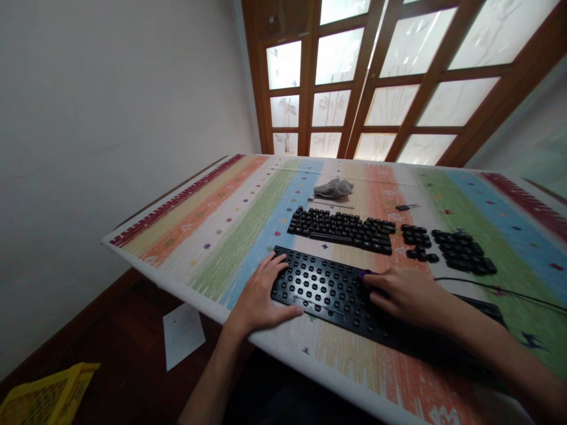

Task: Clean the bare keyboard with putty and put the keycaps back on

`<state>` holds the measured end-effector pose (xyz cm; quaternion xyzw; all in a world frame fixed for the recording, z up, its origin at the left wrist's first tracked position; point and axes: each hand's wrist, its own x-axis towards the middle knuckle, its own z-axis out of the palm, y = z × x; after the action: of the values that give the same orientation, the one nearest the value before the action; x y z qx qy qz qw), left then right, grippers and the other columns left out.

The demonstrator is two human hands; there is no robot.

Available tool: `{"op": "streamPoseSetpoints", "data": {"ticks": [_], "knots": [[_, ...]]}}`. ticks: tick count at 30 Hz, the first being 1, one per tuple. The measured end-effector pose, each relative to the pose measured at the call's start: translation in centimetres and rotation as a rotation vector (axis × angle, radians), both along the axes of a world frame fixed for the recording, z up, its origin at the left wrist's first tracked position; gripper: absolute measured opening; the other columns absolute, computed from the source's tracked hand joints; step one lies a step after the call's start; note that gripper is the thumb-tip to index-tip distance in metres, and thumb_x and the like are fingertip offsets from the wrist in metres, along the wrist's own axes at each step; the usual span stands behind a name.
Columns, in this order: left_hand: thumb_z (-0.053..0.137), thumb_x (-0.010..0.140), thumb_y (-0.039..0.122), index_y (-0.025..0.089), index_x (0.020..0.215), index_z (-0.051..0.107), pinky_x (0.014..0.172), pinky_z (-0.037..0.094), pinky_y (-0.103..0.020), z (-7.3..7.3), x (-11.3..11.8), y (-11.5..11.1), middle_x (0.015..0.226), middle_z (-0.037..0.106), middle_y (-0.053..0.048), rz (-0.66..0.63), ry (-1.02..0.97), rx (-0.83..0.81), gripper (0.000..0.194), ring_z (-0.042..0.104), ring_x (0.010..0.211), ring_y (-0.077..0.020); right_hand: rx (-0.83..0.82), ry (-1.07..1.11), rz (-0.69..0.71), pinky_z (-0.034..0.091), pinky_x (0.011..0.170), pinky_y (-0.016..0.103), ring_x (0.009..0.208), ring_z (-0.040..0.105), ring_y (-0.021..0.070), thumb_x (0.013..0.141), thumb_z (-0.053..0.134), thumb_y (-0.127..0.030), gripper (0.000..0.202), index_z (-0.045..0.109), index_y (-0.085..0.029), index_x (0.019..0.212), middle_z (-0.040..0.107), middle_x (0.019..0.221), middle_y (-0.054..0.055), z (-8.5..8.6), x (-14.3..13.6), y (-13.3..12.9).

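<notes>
A black keyboard (316, 282) with its keycaps off lies near the table's front edge, bare key posts showing. My left hand (261, 292) spans its left end, fingers on the far corner and thumb along the near edge, holding it. Over the keyboard's middle, my right hand (405, 292) is closed on a small purple thing (365, 274), mostly hidden by the fingers. Beyond the keyboard, the removed black keycaps (341, 228) stand in rows. Separate groups hold the navigation keycaps (415, 235) and number-pad keycaps (463, 251). My right forearm covers part of the keyboard's right side.
A crumpled grey cloth (333, 189) lies behind the keycaps, with a thin stick (332, 203) before it. A small black key-like object (404, 207) is farther right. A black cable (496, 287) runs rightward. Paper (183, 335) and a yellow basket (48, 396) are below the table.
</notes>
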<state>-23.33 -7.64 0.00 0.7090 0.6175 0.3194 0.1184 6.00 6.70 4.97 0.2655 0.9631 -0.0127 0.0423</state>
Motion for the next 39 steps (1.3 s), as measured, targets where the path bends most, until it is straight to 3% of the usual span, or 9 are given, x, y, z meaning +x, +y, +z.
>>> {"op": "streamPoseSetpoints", "data": {"ticks": [4,11,14,20,24,28,33,36,39], "knots": [[0.083,0.068,0.056,0.023,0.138,0.047,0.119,0.032,-0.058,0.1,0.0,0.0,0.155,0.044,-0.013,0.002,0.016,-0.004,0.085,0.032,0.148,-0.0349,0.038,0.036,-0.006,0.044,0.062,0.029,0.071,0.069,0.0212,0.086,0.053,-0.019,0.017,0.068,-0.019,0.077,0.074,0.081,0.007,1.1,1.4,0.8],[0.082,0.07,0.053,0.025,0.14,0.047,0.118,0.032,-0.062,0.4,0.1,0.0,0.154,0.045,-0.013,-0.006,0.022,-0.006,0.083,0.033,0.147,-0.0363,0.293,0.303,-0.159,0.047,0.06,0.034,0.074,0.069,0.0245,0.093,0.05,-0.027,0.021,0.069,-0.022,0.097,0.073,0.096,0.01,3.3,5.0,0.9],[0.082,0.071,0.051,0.025,0.141,0.046,0.117,0.032,-0.064,0.4,0.0,0.1,0.153,0.046,-0.013,-0.006,0.029,-0.002,0.082,0.033,0.147,-0.0371,0.313,0.313,-0.133,0.049,0.062,0.034,0.075,0.067,0.024,0.096,0.048,-0.027,0.024,0.07,-0.02,0.1,0.07,0.093,0.011,2.5,5.4,0.0],[0.08,0.075,0.049,0.024,0.141,0.043,0.118,0.033,-0.061,0.2,-0.1,0.1,0.155,0.044,-0.013,-0.011,0.076,0.014,0.08,0.032,0.148,-0.035,0.144,0.214,-0.077,0.054,0.069,0.033,0.077,0.068,0.0209,0.093,0.05,-0.016,0.024,0.074,-0.017,0.095,0.07,0.094,0.011,-0.9,6.2,-1.4],[0.078,0.076,0.05,0.025,0.141,0.043,0.118,0.033,-0.062,0.2,-0.1,0.1,0.154,0.045,-0.013,-0.009,0.092,0.028,0.078,0.033,0.147,-0.0357,0.081,0.212,-0.139,0.056,0.072,0.035,0.083,0.068,0.0223,0.096,0.046,-0.018,0.027,0.072,-0.017,0.106,0.069,0.098,0.011,-1.2,7.0,-1.9],[0.077,0.077,0.049,0.025,0.141,0.042,0.117,0.035,-0.062,0.2,-0.2,0.2,0.153,0.045,-0.013,-0.002,0.111,0.032,0.077,0.034,0.146,-0.0362,0.003,0.155,-0.164,0.054,0.073,0.035,0.084,0.067,0.0225,0.095,0.046,-0.017,0.027,0.072,-0.018,0.104,0.068,0.101,0.012,-0.1,6.8,-2.2],[0.075,0.079,0.049,0.025,0.141,0.042,0.116,0.036,-0.062,0.3,-0.1,0.3,0.153,0.044,-0.013,-0.002,0.139,0.039,0.074,0.036,0.145,-0.0361,-0.205,0.073,-0.141,0.05,0.071,0.03,0.08,0.065,0.019,0.088,0.054,-0.014,0.017,0.07,-0.02,0.089,0.068,0.093,0.006,3.1,6.5,-1.4],[0.074,0.08,0.05,0.025,0.141,0.042,0.116,0.036,-0.062,0.2,-0.1,0.3,0.153,0.044,-0.012,-0.001,0.147,0.041,0.073,0.036,0.145,-0.0367,-0.136,0.151,-0.204,0.049,0.074,0.029,0.082,0.064,0.0182,0.092,0.052,-0.018,0.017,0.069,-0.02,0.093,0.069,0.095,0.006,4.5,6.4,-1.0],[0.074,0.08,0.051,0.026,0.141,0.042,0.116,0.036,-0.063,0.2,-0.2,0.4,0.153,0.044,-0.013,-0.003,0.148,0.041,0.074,0.037,0.145,-0.0377,-0.009,0.17,-0.279,0.049,0.074,0.03,0.082,0.065,0.019,0.093,0.05,-0.02,0.02,0.071,-0.019,0.096,0.071,0.096,0.008,3.9,6.0,-1.3]]}}
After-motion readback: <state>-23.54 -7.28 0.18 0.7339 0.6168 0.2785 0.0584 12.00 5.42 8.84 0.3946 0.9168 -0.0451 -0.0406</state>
